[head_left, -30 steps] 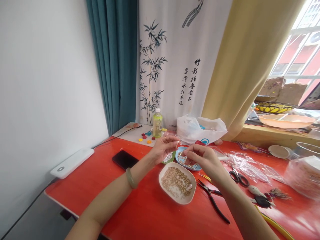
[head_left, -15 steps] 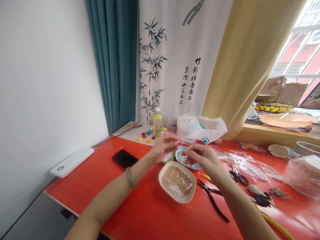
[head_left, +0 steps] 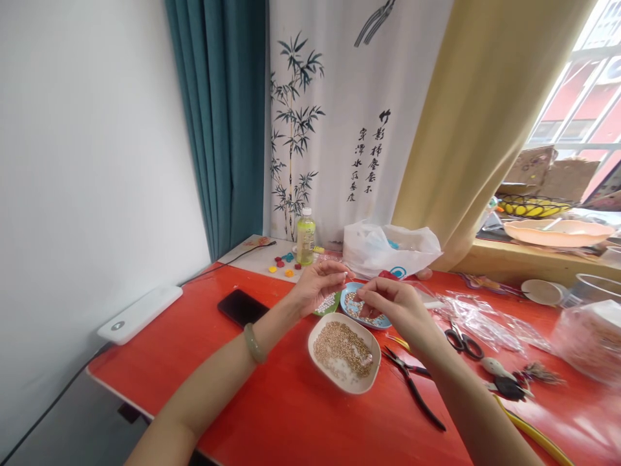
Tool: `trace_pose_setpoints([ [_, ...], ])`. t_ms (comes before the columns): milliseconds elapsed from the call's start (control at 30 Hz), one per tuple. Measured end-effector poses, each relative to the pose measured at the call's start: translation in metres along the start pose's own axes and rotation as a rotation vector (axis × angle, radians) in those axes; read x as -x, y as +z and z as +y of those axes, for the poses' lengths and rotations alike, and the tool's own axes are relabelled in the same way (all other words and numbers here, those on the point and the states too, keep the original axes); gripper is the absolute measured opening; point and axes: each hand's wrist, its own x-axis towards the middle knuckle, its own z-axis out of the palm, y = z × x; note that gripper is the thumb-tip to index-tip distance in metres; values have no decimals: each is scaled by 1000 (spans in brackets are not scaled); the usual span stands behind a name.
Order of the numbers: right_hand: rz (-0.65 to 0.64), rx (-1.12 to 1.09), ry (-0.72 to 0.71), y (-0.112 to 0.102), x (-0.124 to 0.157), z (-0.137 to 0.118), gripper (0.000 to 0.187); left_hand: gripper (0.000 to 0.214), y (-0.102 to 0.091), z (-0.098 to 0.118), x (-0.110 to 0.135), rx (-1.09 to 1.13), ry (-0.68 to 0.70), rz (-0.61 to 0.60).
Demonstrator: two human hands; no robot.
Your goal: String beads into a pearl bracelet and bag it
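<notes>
My left hand (head_left: 321, 285) is raised above the plates, its fingers pinched on a small white bead, perhaps on a thread too fine to make out. Close by on the right, my right hand (head_left: 391, 303) pinches with thumb and forefinger; what lies between them is too small to name. Below the hands stands a white bowl (head_left: 315, 367) holding many gold and some clear beads. Behind it are a blue plate (head_left: 387, 323) of gold beads, partly covered by my right hand, and a green plate (head_left: 319, 313) with white beads.
Pliers (head_left: 412, 388) lie right of the bowl, with black-handled scissors (head_left: 463, 343) and clear plastic bags (head_left: 478, 317) beyond. A phone (head_left: 241, 307) lies to the left. At the back stand a bottle (head_left: 305, 241) and a white plastic bag (head_left: 388, 249).
</notes>
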Motion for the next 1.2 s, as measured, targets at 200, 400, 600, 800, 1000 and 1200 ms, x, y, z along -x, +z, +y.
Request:
trace_pose_setpoints([
  [200, 0, -7, 7, 1, 0, -1, 17, 17, -2, -1, -1, -14, -3, 11],
  [400, 8, 0, -10, 1, 0, 0, 17, 17, -3, -2, -2, -23, -4, 6],
  [600, 5, 17, -7, 0, -2, 3, 17, 15, -2, -1, 0, -21, -5, 6],
  [800, 13, 24, -16, 0, -2, 4, 18, 15, 1, 1, 0, -14, -7, 13],
  [1000, 14, 23, -17, 0, -2, 6, 17, 16, 1, 1, 0, -22, -10, 19],
  [1200, 18, 36, -14, 0, -1, 3, 19, 24, 2, -1, -1, -99, 20, 6],
])
